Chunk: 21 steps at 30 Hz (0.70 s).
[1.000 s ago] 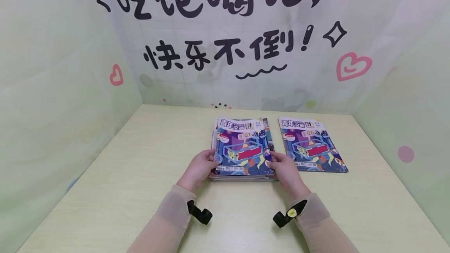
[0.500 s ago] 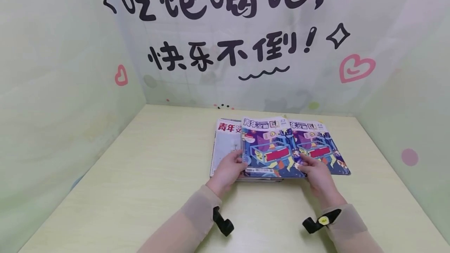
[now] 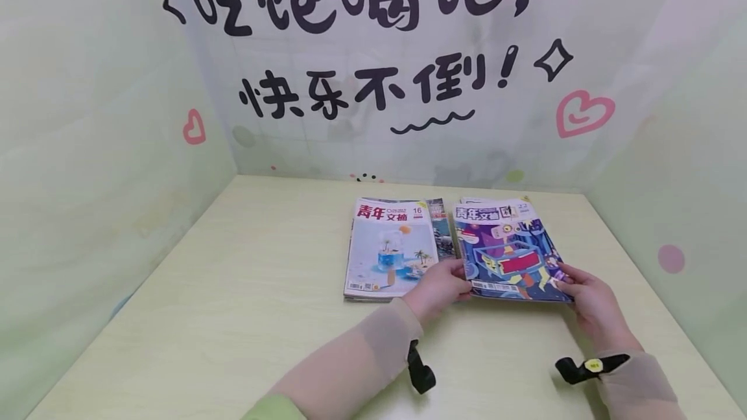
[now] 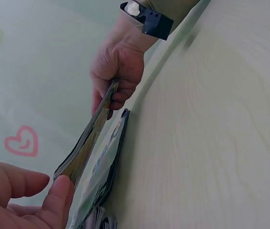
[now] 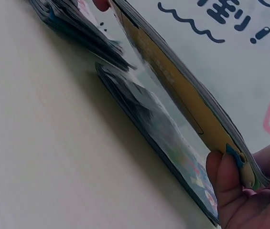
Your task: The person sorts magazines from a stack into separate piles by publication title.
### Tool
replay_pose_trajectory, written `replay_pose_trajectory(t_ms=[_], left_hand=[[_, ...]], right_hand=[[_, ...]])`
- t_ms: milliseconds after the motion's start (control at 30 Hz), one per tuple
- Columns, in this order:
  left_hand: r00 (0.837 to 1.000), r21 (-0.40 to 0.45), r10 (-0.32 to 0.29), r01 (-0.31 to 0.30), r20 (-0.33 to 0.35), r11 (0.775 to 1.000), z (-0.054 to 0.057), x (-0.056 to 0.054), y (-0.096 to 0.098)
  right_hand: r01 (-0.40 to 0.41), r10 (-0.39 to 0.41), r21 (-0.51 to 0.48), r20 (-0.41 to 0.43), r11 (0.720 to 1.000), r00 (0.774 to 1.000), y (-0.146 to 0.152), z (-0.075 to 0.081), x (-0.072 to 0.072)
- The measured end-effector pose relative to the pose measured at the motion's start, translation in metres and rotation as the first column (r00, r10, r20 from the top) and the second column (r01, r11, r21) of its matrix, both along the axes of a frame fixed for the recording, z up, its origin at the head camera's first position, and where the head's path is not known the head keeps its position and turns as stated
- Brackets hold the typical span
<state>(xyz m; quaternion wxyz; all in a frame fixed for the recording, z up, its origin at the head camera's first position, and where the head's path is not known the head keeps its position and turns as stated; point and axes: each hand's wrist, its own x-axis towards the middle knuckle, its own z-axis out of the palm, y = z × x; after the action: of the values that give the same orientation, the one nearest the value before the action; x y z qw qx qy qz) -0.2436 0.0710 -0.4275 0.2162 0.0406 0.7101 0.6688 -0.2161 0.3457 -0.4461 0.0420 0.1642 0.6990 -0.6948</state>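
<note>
Left hand point(image 3: 438, 288) and right hand point(image 3: 598, 306) both pinch the purple magazine point(image 3: 508, 259); uneven release could land it askew on the lower magazine point(image 5: 168, 140) beneath them.

- The pale, wood-grained desk point(image 3: 233, 316) extends around the magazine stack point(image 3: 388, 251).
- The stack lies directly on it.
- Another magazine point(image 5: 161, 133) lies just right of the stack.

The place looks booth-like, its exact kind unclear: printed sheets point(image 3: 315, 154) with black lettering point(image 3: 380, 88) and pink hearts point(image 3: 561, 123) enclose a pale bench point(image 3: 192, 316) on three sides.
</note>
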Motion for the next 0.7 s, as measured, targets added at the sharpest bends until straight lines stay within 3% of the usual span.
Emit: replay_pose_trajectory(t_ms=[167,300,433,533,700], left_hand=[[0.999,-0.091,-0.047,0.046,-0.006,0.995,0.001,0.005,0.020],[0.998,-0.127,-0.054,0.055,0.013,0.990,-0.001,0.006,0.028],[0.998,-0.180,-0.063,0.063,0.002,0.982,-0.002,0.009,0.032],[0.998,-0.207,-0.069,0.066,-0.010,0.976,-0.001,0.012,0.034],[0.997,-0.232,-0.083,0.080,0.000,0.969,-0.001,0.015,0.035]], right_hand=[[-0.001,0.000,-0.040,-0.005,0.999,1.000,0.022,-0.001,0.000],[-0.017,0.017,-0.013,-0.014,1.000,1.000,0.029,-0.004,-0.004],[-0.042,0.040,0.144,0.016,0.989,0.999,0.032,-0.005,-0.005],[-0.057,0.045,0.299,0.046,0.953,0.998,0.031,-0.005,-0.003],[-0.030,-0.009,0.452,0.084,0.892,0.996,0.026,-0.006,0.001]])
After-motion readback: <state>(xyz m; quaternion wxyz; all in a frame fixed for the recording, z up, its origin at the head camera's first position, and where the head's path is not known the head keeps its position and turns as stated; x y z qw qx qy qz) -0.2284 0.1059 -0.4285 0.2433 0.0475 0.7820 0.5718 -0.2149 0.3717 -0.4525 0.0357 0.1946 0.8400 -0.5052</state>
